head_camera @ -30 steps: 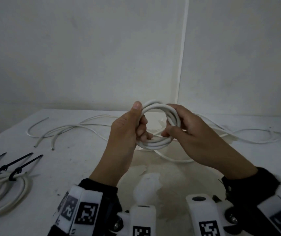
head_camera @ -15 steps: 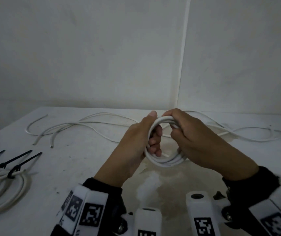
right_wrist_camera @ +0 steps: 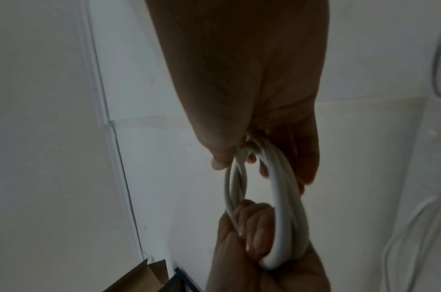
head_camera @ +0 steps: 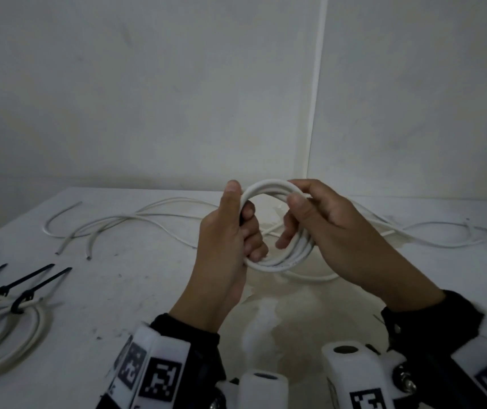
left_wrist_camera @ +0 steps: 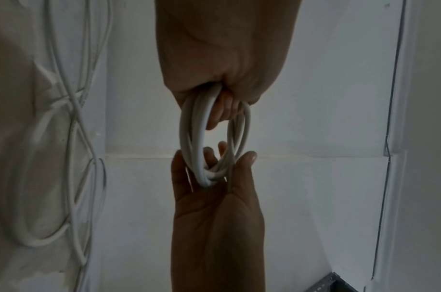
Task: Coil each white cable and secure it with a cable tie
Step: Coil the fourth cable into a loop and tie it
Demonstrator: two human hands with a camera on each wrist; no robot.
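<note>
Both hands hold a small coil of white cable (head_camera: 276, 265) upright above the table's middle. My left hand (head_camera: 246, 231) grips its left side, fingers curled through the ring and thumb up along it. My right hand (head_camera: 295, 219) holds the right side, thumb on the top strands and fingers behind. In the left wrist view the coil (left_wrist_camera: 189, 128) hangs from my left hand (left_wrist_camera: 227, 49) into the right palm (left_wrist_camera: 214, 207). The right wrist view shows the coil (right_wrist_camera: 284, 197) between my right hand (right_wrist_camera: 252, 98) and the left fist (right_wrist_camera: 249, 237).
Loose white cables (head_camera: 148, 216) lie across the back of the white table (head_camera: 118, 290), more at the right (head_camera: 443, 236). A coiled cable (head_camera: 6, 332) bound with black cable ties (head_camera: 29, 293) lies at the left edge. A wall stands close behind.
Half a second ago the hands dipped and tilted the coil; now it is raised and faces me again. My right hand has slid round to the right side, thumb on top.
</note>
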